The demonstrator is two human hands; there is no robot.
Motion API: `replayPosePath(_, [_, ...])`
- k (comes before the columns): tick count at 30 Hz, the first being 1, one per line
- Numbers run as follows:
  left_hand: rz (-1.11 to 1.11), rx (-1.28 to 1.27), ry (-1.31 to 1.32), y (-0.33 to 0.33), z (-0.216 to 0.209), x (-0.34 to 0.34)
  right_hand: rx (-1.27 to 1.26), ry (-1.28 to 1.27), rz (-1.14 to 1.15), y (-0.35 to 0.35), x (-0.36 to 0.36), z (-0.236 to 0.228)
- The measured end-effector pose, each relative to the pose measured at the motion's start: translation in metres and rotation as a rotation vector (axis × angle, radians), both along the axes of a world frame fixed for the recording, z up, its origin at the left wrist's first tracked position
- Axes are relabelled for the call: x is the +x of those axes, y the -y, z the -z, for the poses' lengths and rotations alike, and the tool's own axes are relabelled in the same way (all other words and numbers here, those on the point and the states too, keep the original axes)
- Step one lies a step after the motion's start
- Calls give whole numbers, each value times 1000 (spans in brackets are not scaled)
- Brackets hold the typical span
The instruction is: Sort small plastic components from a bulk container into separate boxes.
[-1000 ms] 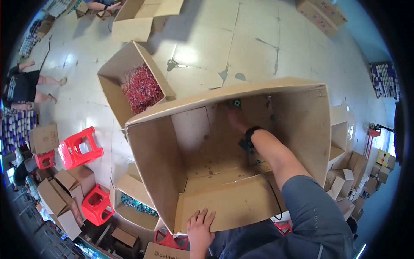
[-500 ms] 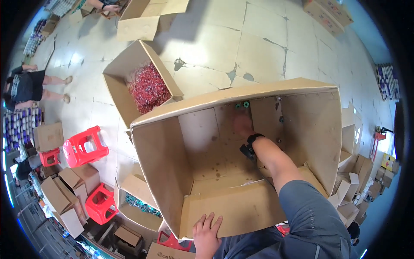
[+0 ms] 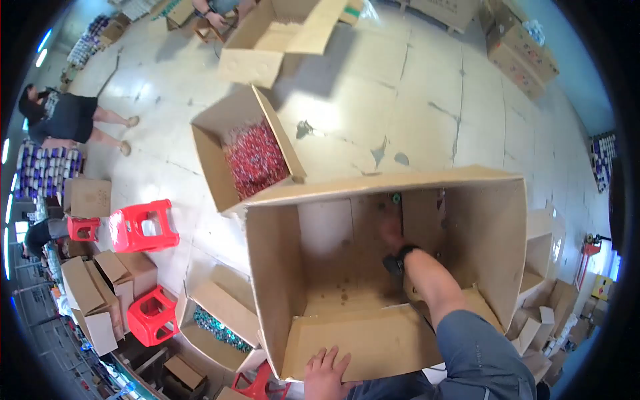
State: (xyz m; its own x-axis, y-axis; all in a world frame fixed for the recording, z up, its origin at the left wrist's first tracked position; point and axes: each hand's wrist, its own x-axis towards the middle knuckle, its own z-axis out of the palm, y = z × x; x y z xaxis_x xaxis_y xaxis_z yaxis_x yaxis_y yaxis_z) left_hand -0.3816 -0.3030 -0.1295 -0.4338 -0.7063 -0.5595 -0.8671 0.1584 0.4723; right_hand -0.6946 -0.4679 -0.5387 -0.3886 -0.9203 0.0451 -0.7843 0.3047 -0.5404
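Note:
A large brown cardboard box [image 3: 273, 267] lies tilted before me, its open side facing me. My left hand [image 3: 327, 372] rests on the edge of its near flap, fingers spread over the cardboard. Deep inside, my right hand [image 3: 391, 230] reaches toward the far wall. It is smeared and shaded, so its fingers and anything in them cannot be made out. A dark wristband [image 3: 399, 259] is on that wrist. Just beyond the right hand sits a small green ring-shaped piece [image 3: 396, 198].
Behind to the left stands a box of red pieces [image 3: 257, 160]. A box of teal pieces [image 3: 223, 330] is at the lower left, near red stools [image 3: 143, 227]. Empty cartons [image 3: 543, 327] pile up at the right. One person [image 3: 67, 120] stands far left; another's hand [image 3: 217, 19] shows at the top.
The view has shifted, so the surroundings sit lower and mostly further right. My right hand remains inside the box, my left at its edge. Of two green pieces seen by the right hand, one now shows.

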Motion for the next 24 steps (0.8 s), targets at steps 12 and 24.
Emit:
replayPosePath(12, [-199,-447,-228,-8,-53,9,437,636,-269,-109,75,-381])
replayPosePath(24, [-593,-890,-488,-66,-159,61,41,560,-654,-204,206,-612])
